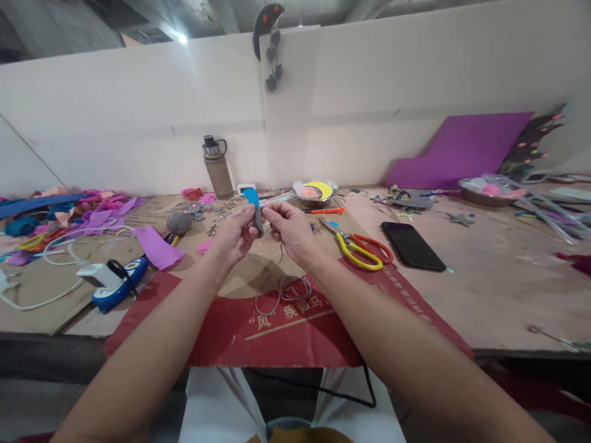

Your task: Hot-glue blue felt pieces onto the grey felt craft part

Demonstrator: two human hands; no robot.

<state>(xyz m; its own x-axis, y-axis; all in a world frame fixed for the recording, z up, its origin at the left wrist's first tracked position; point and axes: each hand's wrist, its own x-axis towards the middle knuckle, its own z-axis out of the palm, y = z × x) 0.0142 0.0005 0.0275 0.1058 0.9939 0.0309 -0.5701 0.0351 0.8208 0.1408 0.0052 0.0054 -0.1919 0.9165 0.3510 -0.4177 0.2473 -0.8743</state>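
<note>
My left hand is closed around a narrow piece of blue and grey felt, its blue end pointing up and its grey lower part between the fingers. My right hand meets it from the other side, thumb and finger pinched at the felt's right edge. What that pinch holds is too small to make out. A thin grey thread trails from below the right hand to loose loops on the red printed sheet. Yellow-and-orange-handled scissors lie to the right of my hands.
A black phone lies right of the scissors. Behind my hands stand a bottle and a metal bowl with a yellow crescent. Grey yarn, a blue power strip and felt scraps lie left.
</note>
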